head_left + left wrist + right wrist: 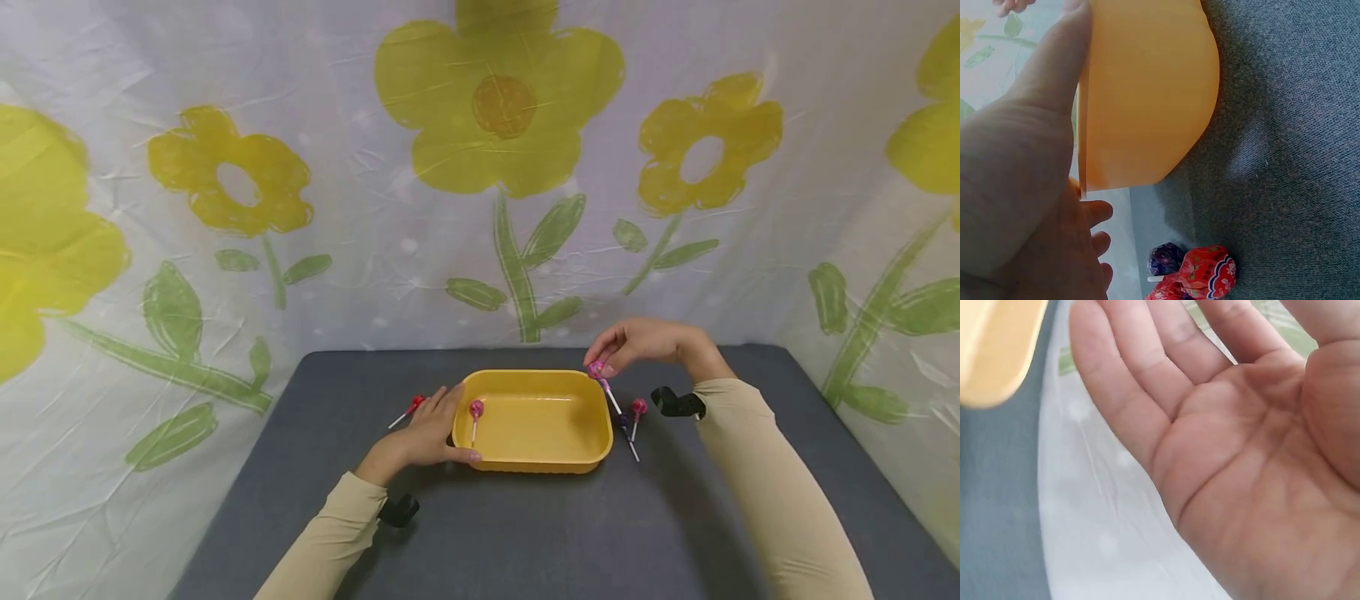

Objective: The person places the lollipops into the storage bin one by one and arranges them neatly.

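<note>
A yellow plastic basin (536,462) stands on the dark table, with a pink-wrapped lollipop (476,409) inside near its left end. My left hand (429,433) rests against the basin's left end, thumb by the front rim and fingers extended along the side. Over the back right corner, my right hand (637,343) pinches another pink lollipop (596,370) by its candy end, its white stick slanting down to the right. That lollipop does not show in the right wrist view, where the palm (1229,462) fills much of the picture.
A purple lollipop (623,420) and a pinkish-red lollipop (639,406) lie right of the basin. Beyond the left hand lie a red lollipop (1207,272) and a dark purple one (1165,259). A flower-printed cloth (345,275) hangs behind the grey table (517,533).
</note>
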A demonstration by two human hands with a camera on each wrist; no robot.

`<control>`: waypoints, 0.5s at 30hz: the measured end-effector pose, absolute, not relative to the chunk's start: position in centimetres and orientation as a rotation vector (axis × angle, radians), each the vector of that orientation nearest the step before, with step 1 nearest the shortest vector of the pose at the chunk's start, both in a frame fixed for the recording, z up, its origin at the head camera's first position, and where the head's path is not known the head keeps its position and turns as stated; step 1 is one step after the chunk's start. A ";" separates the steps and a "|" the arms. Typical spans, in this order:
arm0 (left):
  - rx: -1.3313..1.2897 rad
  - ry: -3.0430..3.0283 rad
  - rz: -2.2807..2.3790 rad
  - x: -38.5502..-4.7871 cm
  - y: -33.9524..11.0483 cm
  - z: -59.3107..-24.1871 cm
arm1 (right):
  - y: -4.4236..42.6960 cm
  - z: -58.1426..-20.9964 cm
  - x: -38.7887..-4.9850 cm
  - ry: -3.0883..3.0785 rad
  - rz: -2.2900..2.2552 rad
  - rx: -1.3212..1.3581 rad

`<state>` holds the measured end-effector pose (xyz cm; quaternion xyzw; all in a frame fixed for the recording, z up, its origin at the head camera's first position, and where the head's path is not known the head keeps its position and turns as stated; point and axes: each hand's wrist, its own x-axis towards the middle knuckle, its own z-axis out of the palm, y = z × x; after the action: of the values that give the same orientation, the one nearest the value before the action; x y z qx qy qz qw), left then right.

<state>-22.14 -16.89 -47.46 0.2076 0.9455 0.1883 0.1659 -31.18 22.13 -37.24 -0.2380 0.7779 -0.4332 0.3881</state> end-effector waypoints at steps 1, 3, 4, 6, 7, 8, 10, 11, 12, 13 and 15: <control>0.590 2.693 0.533 -22.2 -16.9 -47.5 | 21.8 -37.4 -31.4 1.958 -1.114 -0.604; 0.588 2.692 0.528 -22.2 -16.9 -47.5 | 21.2 -37.7 -31.8 1.921 -1.138 -0.606; 0.589 2.693 0.526 -22.2 -16.9 -47.5 | 20.9 -37.8 -32.0 1.902 -1.151 -0.611; 0.590 2.695 0.525 -22.3 -16.9 -47.5 | 20.3 -38.1 -32.3 1.864 -1.179 -0.612; 0.590 2.695 0.524 -22.3 -17.0 -47.5 | 20.0 -38.2 -32.5 1.846 -1.193 -0.615; 0.589 2.696 0.526 -22.3 -17.0 -47.6 | 19.7 -38.3 -32.6 1.833 -1.203 -0.620; 0.595 2.699 0.536 -22.3 -17.0 -47.6 | 19.2 -38.6 -32.8 1.803 -1.231 -0.631; 0.597 2.699 0.540 -22.3 -17.0 -47.6 | 18.9 -38.8 -32.9 1.789 -1.244 -0.640; 0.601 2.700 0.544 -22.3 -17.0 -47.7 | 18.7 -39.1 -33.0 1.775 -1.260 -0.649; 0.602 2.699 0.549 -22.2 -17.0 -47.7 | 18.4 -39.4 -33.1 1.760 -1.277 -0.659; 0.603 2.697 0.552 -22.2 -17.0 -47.6 | 18.0 -40.0 -33.3 1.730 -1.312 -0.674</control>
<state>-22.21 -16.99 -47.65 0.2111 0.9445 0.1934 0.1610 -33.31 17.99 -40.03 -0.2691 0.6905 -0.5234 0.4205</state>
